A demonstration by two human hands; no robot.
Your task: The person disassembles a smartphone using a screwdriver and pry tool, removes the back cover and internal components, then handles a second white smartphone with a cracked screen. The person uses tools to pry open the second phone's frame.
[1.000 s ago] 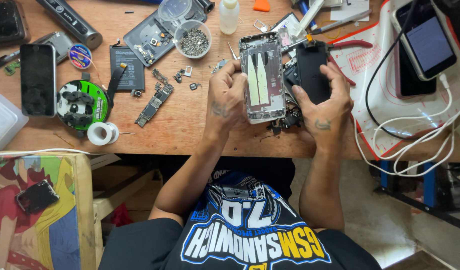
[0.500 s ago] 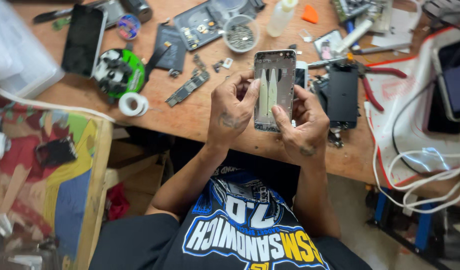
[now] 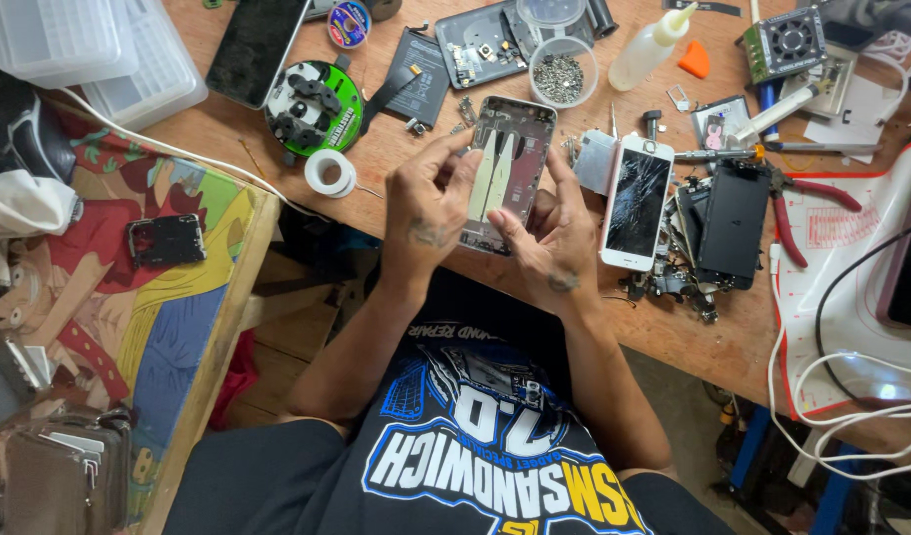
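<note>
Grey phone housing (image 3: 510,173), centre frame, held upright between both hands. Left hand (image 3: 430,213) grips its left edge. Right hand (image 3: 554,243) grips its lower right.

Black part put down, both hands on the shell

A second ago the right hand (image 3: 554,243) gripped a black phone panel (image 3: 735,223); now that lies on the wooden bench (image 3: 396,159), and the hand joins the left hand (image 3: 430,203) on the opened silver phone housing (image 3: 510,168).

I see both hands on an opened phone housing (image 3: 510,173) above the wooden bench (image 3: 396,159): left hand (image 3: 430,213) pinching its edge, right hand (image 3: 549,238) pressing its lower part, a cracked white phone (image 3: 636,203) just beside
</note>
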